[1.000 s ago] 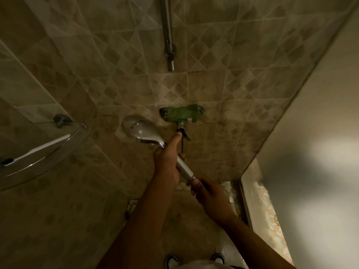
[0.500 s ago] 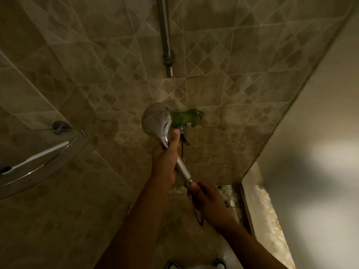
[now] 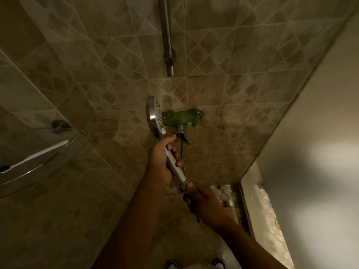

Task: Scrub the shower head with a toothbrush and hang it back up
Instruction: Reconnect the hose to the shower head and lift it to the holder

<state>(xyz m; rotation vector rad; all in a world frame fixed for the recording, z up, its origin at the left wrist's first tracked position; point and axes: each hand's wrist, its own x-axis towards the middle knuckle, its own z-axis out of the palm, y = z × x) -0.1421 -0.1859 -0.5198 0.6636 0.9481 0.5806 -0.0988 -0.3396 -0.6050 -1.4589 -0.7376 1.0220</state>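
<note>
shower head [image 3: 154, 115]: held up before the tiled wall [image 3: 223, 55], nozzle face turned right, just beside the green-wrapped tap [image 3: 181, 118]. left hand [image 3: 162, 162]: grip clamped on its handle. right hand [image 3: 202, 200]: grip closed at the handle's lower end. toothbrush [image 3: 37, 157]: on the glass corner shelf [image 3: 29, 177], well apart.

There is a single view, taken from the person's head and aimed forward and steeply down into a tiled shower corner. The wide lens bends the tiled wall [image 3: 223, 55] so its grout lines fan outward, and the floor [image 3: 194, 239] sits at the bottom edge between the two forearms. The left hand [image 3: 162, 162] and right hand [image 3: 202, 200] lie near the centre at arm's length. A glass shelf [image 3: 38, 167] fills the left side, a plain wall [image 3: 320, 133] the right
</note>
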